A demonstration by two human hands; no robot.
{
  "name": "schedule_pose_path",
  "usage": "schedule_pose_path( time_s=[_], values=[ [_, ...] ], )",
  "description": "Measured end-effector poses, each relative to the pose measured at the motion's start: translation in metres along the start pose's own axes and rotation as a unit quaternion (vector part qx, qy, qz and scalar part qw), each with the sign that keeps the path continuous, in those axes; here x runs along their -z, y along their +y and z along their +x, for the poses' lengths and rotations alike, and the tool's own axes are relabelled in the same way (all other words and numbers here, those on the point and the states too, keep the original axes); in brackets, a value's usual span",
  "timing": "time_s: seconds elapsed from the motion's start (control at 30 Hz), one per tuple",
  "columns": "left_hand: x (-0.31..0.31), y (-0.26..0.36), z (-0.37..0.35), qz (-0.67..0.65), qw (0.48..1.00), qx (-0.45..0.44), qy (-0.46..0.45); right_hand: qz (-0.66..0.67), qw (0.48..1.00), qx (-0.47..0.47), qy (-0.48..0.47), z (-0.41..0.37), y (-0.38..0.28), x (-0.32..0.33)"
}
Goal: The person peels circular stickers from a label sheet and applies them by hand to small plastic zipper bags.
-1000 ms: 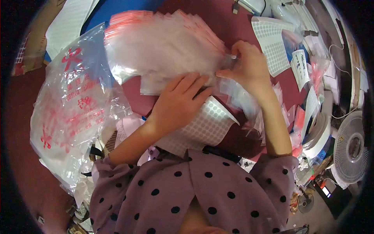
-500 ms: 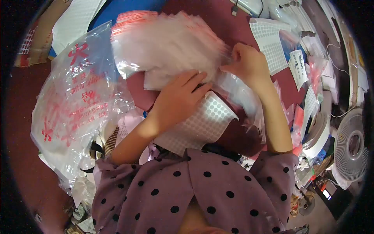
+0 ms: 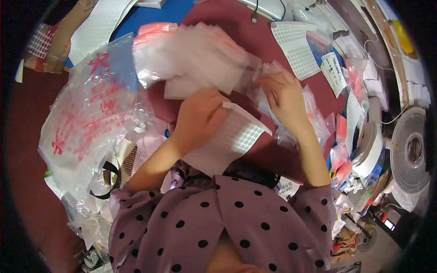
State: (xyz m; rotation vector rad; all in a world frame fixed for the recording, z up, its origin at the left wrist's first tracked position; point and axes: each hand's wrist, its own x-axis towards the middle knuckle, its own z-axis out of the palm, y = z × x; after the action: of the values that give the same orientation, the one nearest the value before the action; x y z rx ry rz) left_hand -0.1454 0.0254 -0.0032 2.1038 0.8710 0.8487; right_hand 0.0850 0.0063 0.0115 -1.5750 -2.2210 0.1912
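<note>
My left hand (image 3: 198, 119) is closed at the edge of a sheet of round stickers (image 3: 227, 139), which slopes down toward my lap. Just beyond its knuckles lies a fanned pile of clear zip bags (image 3: 200, 59) with red-orange strips along their tops. My right hand (image 3: 286, 98) has its fingers bent and pinched at the right side of this pile, on a clear zip bag (image 3: 252, 82) blurred by motion. More clear bags (image 3: 314, 111) lie beneath and beside the right wrist. The tips of my left fingers are hidden.
A large clear plastic bag (image 3: 91, 118) with red print lies at left. Another sticker sheet (image 3: 296, 50) and a handwritten label (image 3: 334, 75) are at back right. A fan (image 3: 412, 154) stands far right, beside cluttered packaging. A cable plug (image 3: 254, 19) lies at the back.
My left hand has drawn back off the bag pile, its fingers curling in at the sticker sheet. My right hand has shifted slightly toward me. The view has moved a little.
</note>
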Motion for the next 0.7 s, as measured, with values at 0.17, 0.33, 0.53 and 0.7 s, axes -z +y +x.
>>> schedule_pose_path(
  time_s=[0.17,0.33,0.53,0.7],
  values=[
    [0.0,0.024,0.0,-0.148,0.983,0.112,-0.008,0.266,0.945,-0.146,-0.12,-0.016,-0.058,0.041],
    [0.008,0.022,-0.011,-0.119,0.957,0.148,-0.218,0.292,0.901,-0.282,0.154,-0.048,-0.037,0.059],
    [0.032,0.034,0.001,-0.404,0.867,0.29,-0.037,0.575,0.753,-0.313,0.063,-0.128,-0.004,0.077],
    [0.009,0.015,-0.007,-0.593,0.737,0.323,-0.029,0.392,0.852,-0.285,0.196,-0.136,-0.015,0.075]
  ],
)
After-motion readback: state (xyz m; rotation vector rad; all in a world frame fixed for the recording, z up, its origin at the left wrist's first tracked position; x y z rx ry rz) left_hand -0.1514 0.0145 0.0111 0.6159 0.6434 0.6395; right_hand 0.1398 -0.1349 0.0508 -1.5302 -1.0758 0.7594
